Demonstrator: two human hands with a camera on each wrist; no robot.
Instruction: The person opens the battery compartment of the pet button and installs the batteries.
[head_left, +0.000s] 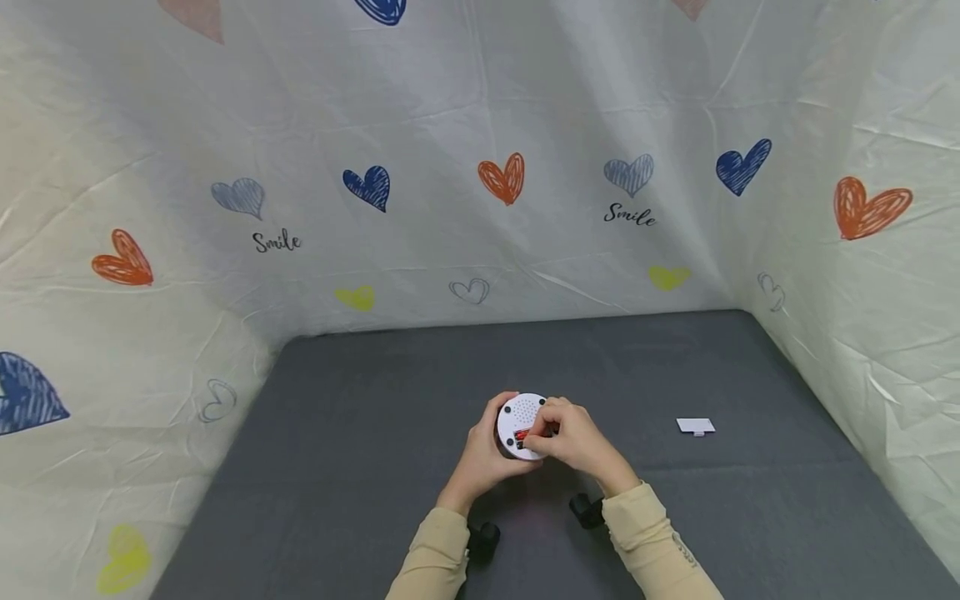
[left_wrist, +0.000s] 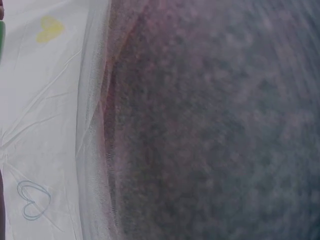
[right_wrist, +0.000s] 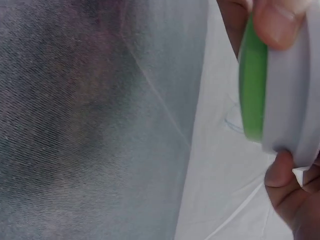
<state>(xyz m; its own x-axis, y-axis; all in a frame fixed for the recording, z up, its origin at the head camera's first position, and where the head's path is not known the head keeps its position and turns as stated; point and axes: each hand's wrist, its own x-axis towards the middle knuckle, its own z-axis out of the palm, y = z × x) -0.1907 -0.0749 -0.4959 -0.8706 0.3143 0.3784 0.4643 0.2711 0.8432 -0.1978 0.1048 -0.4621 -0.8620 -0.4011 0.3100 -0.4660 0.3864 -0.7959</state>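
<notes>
A round white device (head_left: 517, 410) is gripped by its side in my left hand (head_left: 480, 454). Its white back, in the head view, shows small holes, dark feet and an open battery compartment with a red battery (head_left: 522, 434) in it. Over that compartment, the thumb and index finger of my right hand (head_left: 573, 437) pinch at the battery; their tips hide part of it. The right wrist view gives the device's edge, with a green layer (right_wrist: 254, 85) beside the white casing (right_wrist: 287, 95) and fingers at both ends. Only slivers of hand and green enter the left wrist view.
A small white battery cover (head_left: 696, 426) with a tab lies on the dark grey table (head_left: 360, 433), right of my hands. Behind and at both sides hangs a white cloth (head_left: 427, 242) printed with hearts. Black wrist mounts (head_left: 483, 540) sit below my wrists.
</notes>
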